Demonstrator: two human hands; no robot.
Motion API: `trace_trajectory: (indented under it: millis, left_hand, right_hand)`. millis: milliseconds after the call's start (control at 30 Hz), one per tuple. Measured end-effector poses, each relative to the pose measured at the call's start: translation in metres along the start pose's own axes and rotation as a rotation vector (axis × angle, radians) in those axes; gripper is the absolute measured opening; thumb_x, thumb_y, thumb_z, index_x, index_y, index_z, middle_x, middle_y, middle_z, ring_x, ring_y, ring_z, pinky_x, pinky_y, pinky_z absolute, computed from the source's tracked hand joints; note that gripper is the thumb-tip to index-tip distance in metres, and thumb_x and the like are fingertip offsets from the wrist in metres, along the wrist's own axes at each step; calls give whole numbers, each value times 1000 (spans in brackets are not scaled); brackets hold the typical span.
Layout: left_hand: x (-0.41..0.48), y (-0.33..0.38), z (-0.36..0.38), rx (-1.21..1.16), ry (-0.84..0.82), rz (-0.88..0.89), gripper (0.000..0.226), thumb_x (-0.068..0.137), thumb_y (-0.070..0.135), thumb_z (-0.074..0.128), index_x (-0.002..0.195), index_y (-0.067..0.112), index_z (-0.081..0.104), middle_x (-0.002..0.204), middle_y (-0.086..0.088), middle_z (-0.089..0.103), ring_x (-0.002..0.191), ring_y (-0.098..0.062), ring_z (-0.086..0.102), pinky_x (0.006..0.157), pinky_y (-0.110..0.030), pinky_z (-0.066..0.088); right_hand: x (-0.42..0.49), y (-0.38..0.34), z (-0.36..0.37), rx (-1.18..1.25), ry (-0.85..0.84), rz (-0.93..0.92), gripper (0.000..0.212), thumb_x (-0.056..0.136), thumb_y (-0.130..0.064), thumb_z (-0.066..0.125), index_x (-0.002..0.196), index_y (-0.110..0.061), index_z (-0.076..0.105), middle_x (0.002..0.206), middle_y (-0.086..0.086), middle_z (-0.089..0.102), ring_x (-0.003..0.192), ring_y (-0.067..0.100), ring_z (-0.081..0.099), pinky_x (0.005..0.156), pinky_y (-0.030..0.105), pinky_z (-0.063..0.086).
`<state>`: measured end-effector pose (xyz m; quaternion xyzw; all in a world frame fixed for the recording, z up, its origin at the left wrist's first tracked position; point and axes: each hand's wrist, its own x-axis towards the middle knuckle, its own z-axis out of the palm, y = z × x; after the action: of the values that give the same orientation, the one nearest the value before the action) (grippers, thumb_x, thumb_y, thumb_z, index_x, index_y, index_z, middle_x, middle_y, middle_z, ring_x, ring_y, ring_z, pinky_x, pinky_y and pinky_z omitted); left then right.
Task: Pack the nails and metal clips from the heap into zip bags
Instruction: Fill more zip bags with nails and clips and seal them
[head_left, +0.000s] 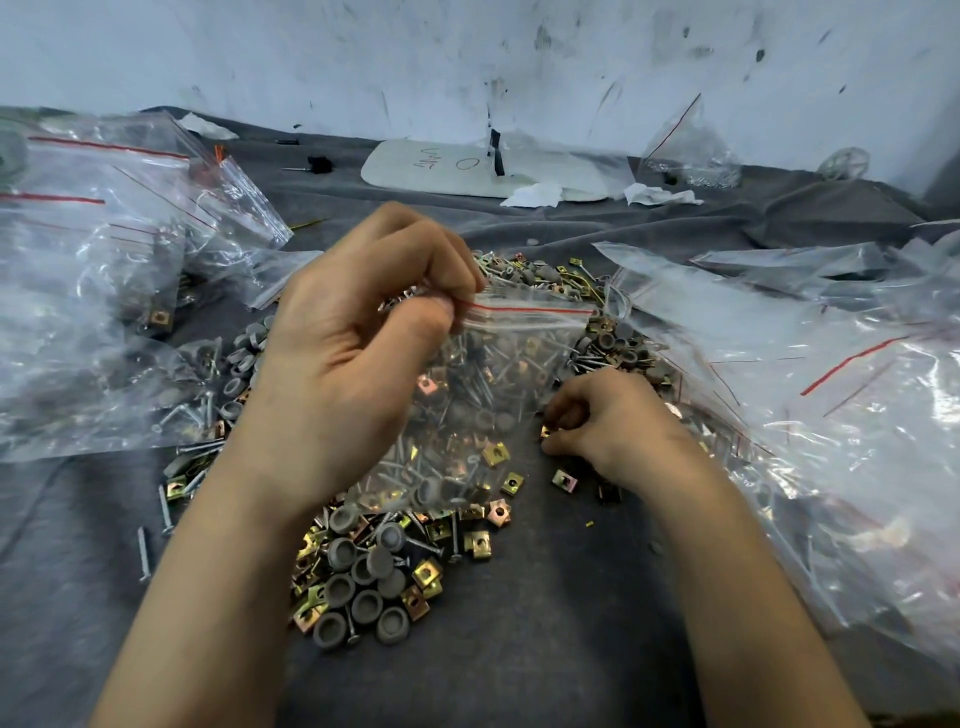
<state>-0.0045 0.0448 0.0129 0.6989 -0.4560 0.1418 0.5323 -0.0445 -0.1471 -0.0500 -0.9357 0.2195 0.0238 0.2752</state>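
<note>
At the centre of the frame, the left hand (358, 353) pinches the red-striped top edge of a clear zip bag (498, 374) between thumb and curled fingers. Nails and clips show through it, but I cannot tell whether they are inside or behind. At lower right, the right hand (608, 415) pinches a metal clip (546, 431) on the heap (374, 566). Filled bags (104, 270) at left hold clips, nails and grey caps.

Both bare forearms reach in from the desk's (545, 649) near edge. The left grip (353, 353) is raised, thumb and forefinger pinching a zip bag (498, 374). The right grip (608, 415) is low, its curled fingertips pinching a metal clip (546, 431).
</note>
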Motion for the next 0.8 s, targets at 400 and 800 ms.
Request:
trace_trajectory:
  millis: [400, 800]
  left_hand:
    - [0, -2, -1, -67, -22, 15, 13, 79, 14, 40, 72, 10, 50, 89, -18, 57, 82, -17, 53, 72, -21, 42]
    - [0, -1, 4, -83, -53, 27, 12, 79, 14, 41, 73, 10, 51, 88, -15, 56, 79, -13, 52, 70, -25, 41]
  right_hand:
    - [-16, -12, -23, 576, 287, -191, 19, 78, -9, 76, 80, -23, 63, 77, -4, 69, 67, 1, 64, 57, 15, 47]
    - [-67, -48, -51, 548, 439, -698, 15, 79, -12, 75, 83, -26, 71, 78, -8, 72, 71, 11, 67, 66, 32, 55]
